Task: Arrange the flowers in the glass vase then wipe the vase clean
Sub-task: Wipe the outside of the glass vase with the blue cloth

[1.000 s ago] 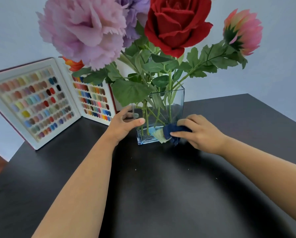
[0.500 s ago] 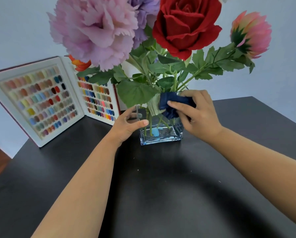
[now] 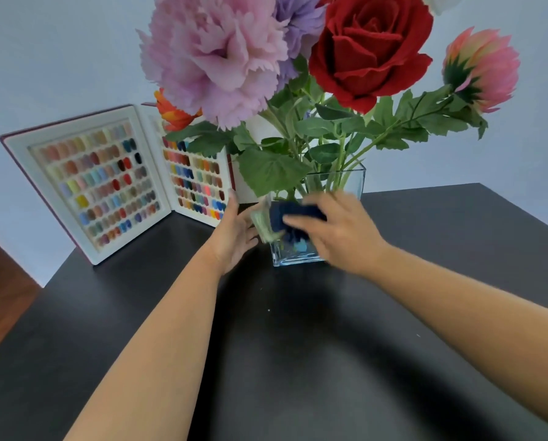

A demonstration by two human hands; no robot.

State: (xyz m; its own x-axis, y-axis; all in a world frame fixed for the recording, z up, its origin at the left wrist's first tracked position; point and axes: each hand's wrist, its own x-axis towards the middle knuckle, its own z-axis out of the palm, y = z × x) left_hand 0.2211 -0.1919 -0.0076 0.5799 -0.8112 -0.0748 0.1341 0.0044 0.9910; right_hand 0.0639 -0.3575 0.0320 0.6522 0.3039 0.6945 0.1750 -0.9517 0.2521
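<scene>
A square glass vase [image 3: 350, 179] stands on the black table [image 3: 298, 361] and holds several artificial flowers: a pink peony [image 3: 215, 55], a purple bloom [image 3: 301, 23], a red rose [image 3: 371, 49], a pink bud [image 3: 482, 68] and a small orange flower [image 3: 174, 113]. My right hand [image 3: 339, 233] presses a dark blue cloth [image 3: 293, 216] against the vase's front face. The left side of the vase is steadied by my left hand [image 3: 234, 230], fingers spread along the glass. Both hands are motion-blurred.
An open nail-colour sample book [image 3: 107, 183] stands upright at the back left of the table, close behind my left hand. A pale wall lies behind. The table's left edge drops to a wooden floor [image 3: 2, 297].
My right hand took the cloth from the vase's bottom up to its rim, then back down to mid-height. The left hand stayed on the vase's left side.
</scene>
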